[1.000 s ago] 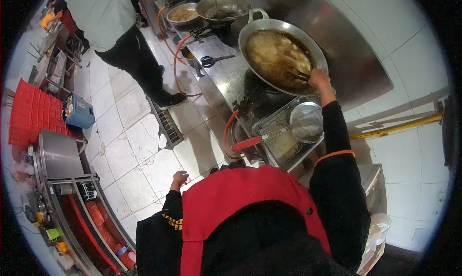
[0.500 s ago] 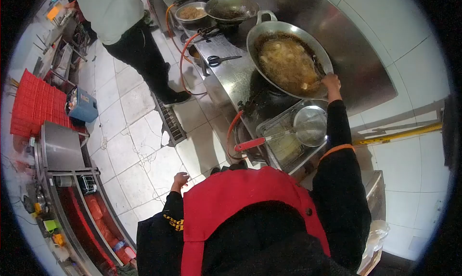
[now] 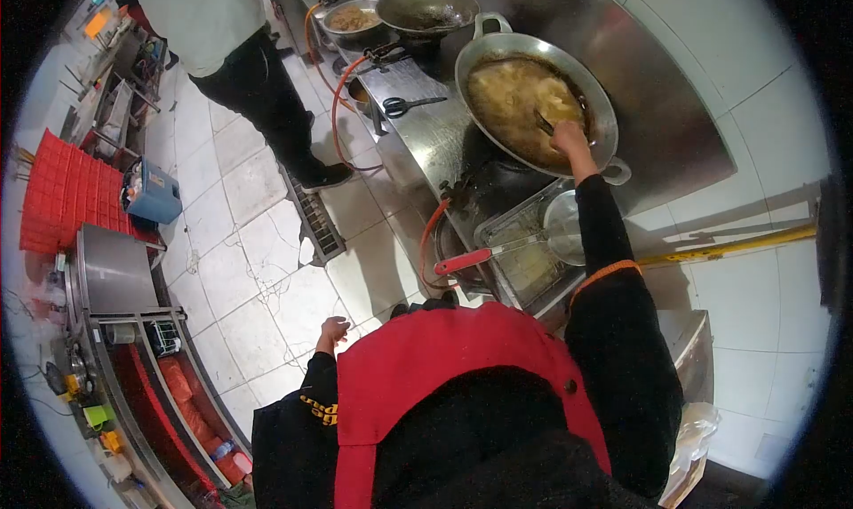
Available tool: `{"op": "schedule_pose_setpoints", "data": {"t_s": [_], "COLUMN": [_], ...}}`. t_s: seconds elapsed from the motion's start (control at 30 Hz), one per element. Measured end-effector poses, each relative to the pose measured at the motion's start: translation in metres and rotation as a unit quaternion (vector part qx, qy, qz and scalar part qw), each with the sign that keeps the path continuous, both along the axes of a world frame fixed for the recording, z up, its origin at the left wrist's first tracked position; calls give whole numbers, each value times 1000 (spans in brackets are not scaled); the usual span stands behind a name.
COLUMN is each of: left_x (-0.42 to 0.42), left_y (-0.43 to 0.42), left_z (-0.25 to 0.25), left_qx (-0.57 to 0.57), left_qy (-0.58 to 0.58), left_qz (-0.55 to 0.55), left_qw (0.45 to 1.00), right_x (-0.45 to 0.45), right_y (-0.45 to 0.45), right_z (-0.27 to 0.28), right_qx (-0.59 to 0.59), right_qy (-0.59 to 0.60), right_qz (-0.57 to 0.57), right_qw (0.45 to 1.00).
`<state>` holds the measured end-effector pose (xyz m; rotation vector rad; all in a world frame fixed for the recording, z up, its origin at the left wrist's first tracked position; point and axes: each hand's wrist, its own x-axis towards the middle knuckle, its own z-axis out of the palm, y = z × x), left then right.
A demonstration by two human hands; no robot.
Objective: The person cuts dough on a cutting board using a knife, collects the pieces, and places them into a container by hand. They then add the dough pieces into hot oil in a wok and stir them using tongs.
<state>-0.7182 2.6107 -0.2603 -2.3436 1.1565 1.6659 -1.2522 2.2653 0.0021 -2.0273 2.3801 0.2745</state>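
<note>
My right hand point(image 3: 570, 139) is closed around a dark, slim utensil point(image 3: 544, 123) over the large wok point(image 3: 604, 109). Its lower end reaches into bubbling brown oil point(image 3: 511, 87) with pale food pieces frying in it; the exact kind of utensil cannot be made out. Below my right forearm, a strainer with a red handle point(image 3: 464, 261) rests across a metal tray point(image 3: 524, 274). Away from the stove, my left hand point(image 3: 333, 331) hangs at my side above the floor, fingers loosely bent and apart, holding nothing.
A second wok point(image 3: 426, 10) and a bowl of food point(image 3: 353, 20) stand farther along the stove. Scissors point(image 3: 413, 106) lie on the steel counter near orange gas hoses point(image 3: 336, 109). A person point(image 3: 209, 29) stands at the upper left, beside a floor drain grate point(image 3: 315, 225).
My right hand has moved left and slightly up, from the wok's near rim to above the oil, bringing the utensil with it. My left hand has stayed about where it was.
</note>
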Motion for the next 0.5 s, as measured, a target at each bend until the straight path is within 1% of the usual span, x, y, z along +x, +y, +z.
{"op": "schedule_pose_setpoints", "data": {"t_s": [0.07,0.1,0.17,0.2,0.23,0.27,0.3,0.37,0.5], "left_x": [0,0,2,3,4,6,6,3,0], "left_y": [-4,-7,-12,-14,-17,-18,-20,-24,-29], "left_z": [0,0,-4,-7,-11,-22,-25,-25,-24], "left_qx": [-2,-5,-10,-14,-15,-37,-59,-62,-63], "left_qy": [-3,-6,0,5,6,36,66,64,68], "left_qz": [-13,-25,-36,-43,-45,-17,12,18,28], "left_qw": [1000,1000,999,999,999,999,996,996,995], "right_x": [12,9,5,3,0,-1,4,16,31], "right_y": [12,12,15,17,18,19,26,43,53], "right_z": [23,21,22,24,27,33,44,64,70], "right_qx": [27,26,3,2,30,57,56,2,-31], "right_qy": [-73,-72,-42,-40,-85,-129,-128,-49,-80], "right_qz": [-10,-13,86,83,58,33,32,64,93], "right_qw": [997,997,995,996,994,989,990,997,992]}}
